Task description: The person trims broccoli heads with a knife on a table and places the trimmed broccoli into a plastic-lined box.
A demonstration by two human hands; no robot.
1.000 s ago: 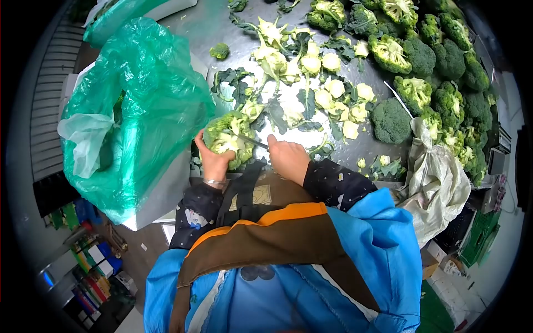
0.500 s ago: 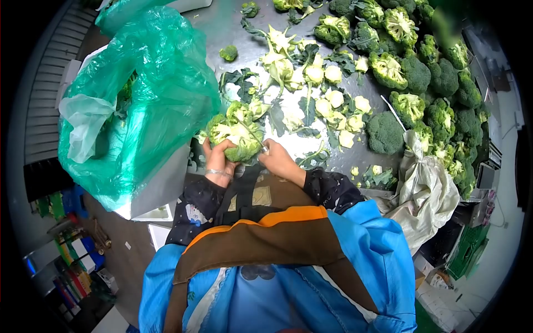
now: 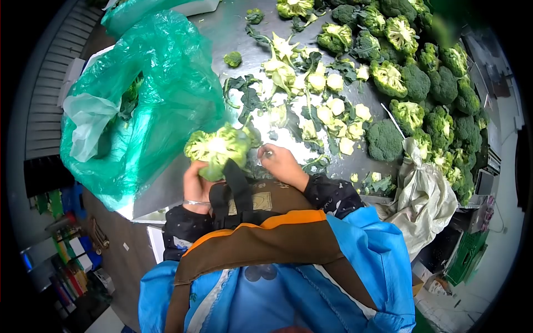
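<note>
My left hand is wrapped round a broccoli head, its pale cut side facing up, near the table's front edge. To its right, my right hand is closed on the handle of a knife; most of the blade cannot be made out. Beyond the hands, cut stem pieces and dark leaves lie on the metal table. A single broccoli head rests right of the stem pieces.
On the left stands a white box lined with a green plastic bag. Many broccoli heads are piled at the right. A pale woven sack hangs over the front right edge, and a small floret lies toward the back.
My left hand has moved left and toward me with the broccoli, apart from the knife. My right hand has shifted slightly and remains closed on the handle.
</note>
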